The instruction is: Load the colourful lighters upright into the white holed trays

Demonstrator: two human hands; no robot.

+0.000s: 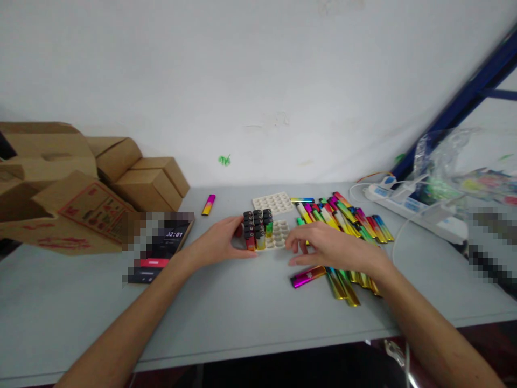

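Farthest left of the left hand (218, 240), brown cardboard boxes (153, 186) stand on the grey table (242, 312), and nearer to that hand lies a phone (173, 237) (part of it is blurred out). Just beyond the left hand, a single purple and yellow lighter (209, 205) lies apart. The left hand curves about the left side of a block of upright lighters (250, 229), thumb in front and fingers behind; whether it grips, I cannot tell. Those lighters, black tops up, stand in the left part of a white tray (280, 231), with bare cells toward the right hand (325, 245). Another white tray (273, 202) lies behind it, beyond both hands. The right hand hovers with loosely bent fingers, a gap between them and the thumb. Below its thumb lies a purple and orange lighter (307, 276); behind and under it spreads a heap of colourful lighters (343, 213). Farther right are a power strip (428, 218) and a clear plastic bag (444, 156).
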